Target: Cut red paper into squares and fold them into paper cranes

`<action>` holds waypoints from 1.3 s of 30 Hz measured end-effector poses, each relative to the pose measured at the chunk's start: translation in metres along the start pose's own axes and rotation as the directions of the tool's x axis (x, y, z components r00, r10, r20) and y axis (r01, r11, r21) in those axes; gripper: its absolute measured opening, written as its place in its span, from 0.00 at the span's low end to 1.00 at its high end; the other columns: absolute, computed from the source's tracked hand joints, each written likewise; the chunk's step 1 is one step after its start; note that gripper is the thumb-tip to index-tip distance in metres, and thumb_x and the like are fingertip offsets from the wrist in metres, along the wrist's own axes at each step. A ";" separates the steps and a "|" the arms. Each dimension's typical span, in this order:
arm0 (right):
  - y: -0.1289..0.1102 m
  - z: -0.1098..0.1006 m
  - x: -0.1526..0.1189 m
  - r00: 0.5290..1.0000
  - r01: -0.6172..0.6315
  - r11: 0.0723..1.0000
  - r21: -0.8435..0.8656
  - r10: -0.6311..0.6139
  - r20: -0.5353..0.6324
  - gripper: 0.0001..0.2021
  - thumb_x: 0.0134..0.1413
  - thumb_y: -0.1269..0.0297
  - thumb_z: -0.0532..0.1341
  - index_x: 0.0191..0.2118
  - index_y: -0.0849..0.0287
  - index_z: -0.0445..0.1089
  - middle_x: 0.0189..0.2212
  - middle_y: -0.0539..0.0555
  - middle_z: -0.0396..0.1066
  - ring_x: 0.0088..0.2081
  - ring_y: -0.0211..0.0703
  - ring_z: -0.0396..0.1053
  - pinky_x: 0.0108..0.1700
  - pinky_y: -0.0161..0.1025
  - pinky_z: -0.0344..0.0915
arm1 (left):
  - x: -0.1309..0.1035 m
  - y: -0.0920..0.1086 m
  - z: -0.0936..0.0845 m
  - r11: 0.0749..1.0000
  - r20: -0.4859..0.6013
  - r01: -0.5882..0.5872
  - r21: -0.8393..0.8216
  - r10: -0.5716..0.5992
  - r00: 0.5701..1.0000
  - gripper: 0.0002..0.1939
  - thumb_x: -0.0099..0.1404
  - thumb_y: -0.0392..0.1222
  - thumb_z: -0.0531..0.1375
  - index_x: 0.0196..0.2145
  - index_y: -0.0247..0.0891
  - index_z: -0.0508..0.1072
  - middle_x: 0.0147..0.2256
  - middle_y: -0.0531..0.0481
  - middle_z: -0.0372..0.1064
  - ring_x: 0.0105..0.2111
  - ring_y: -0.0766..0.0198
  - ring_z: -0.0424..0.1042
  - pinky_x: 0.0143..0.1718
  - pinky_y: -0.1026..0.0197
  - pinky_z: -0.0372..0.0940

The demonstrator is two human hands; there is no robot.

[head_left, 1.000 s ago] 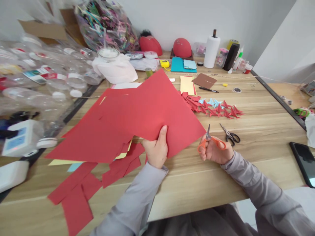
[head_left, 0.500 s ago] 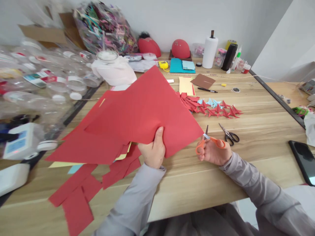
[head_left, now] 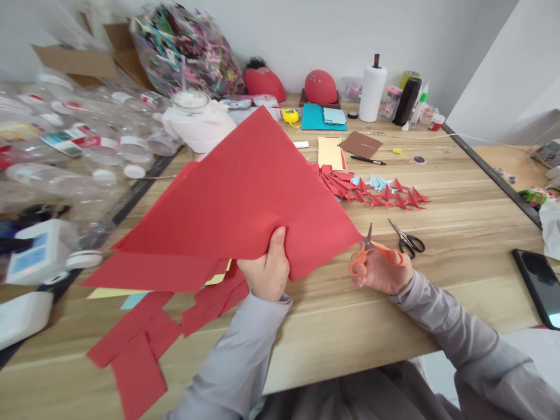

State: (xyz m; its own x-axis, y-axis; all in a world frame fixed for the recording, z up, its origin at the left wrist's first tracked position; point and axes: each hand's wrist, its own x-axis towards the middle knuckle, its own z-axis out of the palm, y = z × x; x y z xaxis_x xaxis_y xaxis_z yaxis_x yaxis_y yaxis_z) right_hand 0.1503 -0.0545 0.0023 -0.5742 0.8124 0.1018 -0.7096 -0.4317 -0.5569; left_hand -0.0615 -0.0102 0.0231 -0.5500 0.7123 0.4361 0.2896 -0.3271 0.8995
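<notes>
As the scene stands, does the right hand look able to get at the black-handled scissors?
Probably yes: the black-handled scissors lie uncovered on the tabletop, just beyond the right hand. The likely hindrance is that this hand holds the orange-handled scissors, which it may need to put down first.

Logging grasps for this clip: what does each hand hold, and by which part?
Left hand: red sheet, by its near edge, thumb on top. Right hand: scissors, by the orange handles.
</notes>
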 end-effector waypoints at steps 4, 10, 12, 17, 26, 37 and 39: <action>0.000 -0.001 -0.001 1.000 -0.003 0.999 -0.037 0.003 -0.005 0.23 0.42 0.48 0.69 0.38 0.57 0.63 0.29 0.52 0.70 0.30 0.40 0.65 0.31 0.38 0.60 | 0.002 -0.001 0.000 0.999 0.000 0.022 -0.032 -0.022 1.000 0.15 0.54 0.46 0.67 0.37 0.36 0.75 0.40 0.44 0.76 0.50 0.53 0.72 0.59 0.51 0.60; -0.004 -0.002 -0.003 0.990 -0.089 0.994 -0.060 0.095 0.101 0.24 0.45 0.48 0.67 0.40 0.61 0.64 0.29 0.55 0.71 0.29 0.41 0.68 0.29 0.37 0.62 | 0.005 -0.004 -0.001 1.000 0.052 0.016 -0.021 -0.015 0.999 0.15 0.53 0.47 0.67 0.36 0.36 0.75 0.39 0.45 0.76 0.45 0.55 0.74 0.59 0.51 0.60; -0.004 -0.003 -0.004 0.982 -0.115 0.992 -0.049 0.121 0.142 0.23 0.46 0.48 0.67 0.39 0.63 0.65 0.30 0.56 0.72 0.30 0.42 0.69 0.29 0.37 0.63 | 0.004 -0.005 -0.002 1.000 0.076 0.006 -0.009 -0.005 0.997 0.15 0.53 0.46 0.68 0.36 0.36 0.75 0.39 0.45 0.76 0.44 0.56 0.74 0.59 0.52 0.60; -0.006 -0.003 -0.005 0.982 -0.125 0.988 -0.087 0.136 0.134 0.25 0.46 0.47 0.67 0.39 0.64 0.65 0.31 0.57 0.72 0.30 0.42 0.69 0.29 0.37 0.63 | 0.003 -0.005 -0.003 1.000 0.113 0.017 -0.018 -0.015 0.993 0.14 0.52 0.45 0.69 0.35 0.36 0.76 0.38 0.45 0.76 0.46 0.55 0.74 0.59 0.52 0.60; -0.006 -0.002 -0.003 0.999 -0.034 0.994 -0.104 0.037 0.026 0.24 0.45 0.45 0.67 0.39 0.59 0.64 0.29 0.54 0.72 0.29 0.41 0.69 0.30 0.38 0.64 | 0.005 0.004 -0.002 0.998 0.064 0.043 -0.045 -0.040 0.997 0.14 0.51 0.43 0.68 0.35 0.36 0.75 0.38 0.46 0.76 0.48 0.54 0.72 0.59 0.51 0.59; -0.005 -0.007 -0.005 0.978 -0.107 0.991 -0.077 0.119 0.172 0.25 0.49 0.47 0.66 0.44 0.63 0.65 0.30 0.55 0.72 0.29 0.40 0.70 0.29 0.35 0.63 | 0.003 -0.002 -0.004 0.999 0.171 0.032 -0.019 -0.028 0.985 0.15 0.53 0.45 0.68 0.36 0.36 0.76 0.37 0.46 0.76 0.45 0.55 0.74 0.59 0.52 0.60; -0.007 -0.007 -0.005 0.975 -0.104 0.992 -0.072 0.117 0.192 0.24 0.49 0.48 0.66 0.42 0.63 0.65 0.30 0.56 0.72 0.30 0.41 0.71 0.29 0.35 0.63 | 0.003 -0.001 -0.004 0.999 0.191 0.034 -0.029 -0.028 0.981 0.14 0.53 0.45 0.68 0.36 0.36 0.76 0.36 0.46 0.76 0.44 0.56 0.74 0.58 0.53 0.60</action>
State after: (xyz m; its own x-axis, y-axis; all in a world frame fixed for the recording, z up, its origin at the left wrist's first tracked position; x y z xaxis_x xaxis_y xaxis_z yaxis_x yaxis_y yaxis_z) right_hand 0.1608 -0.0530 -0.0006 -0.7205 0.6663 0.1923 -0.6143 -0.4846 -0.6227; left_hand -0.0668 -0.0101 0.0235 -0.3986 0.8264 0.3977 0.2475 -0.3206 0.9143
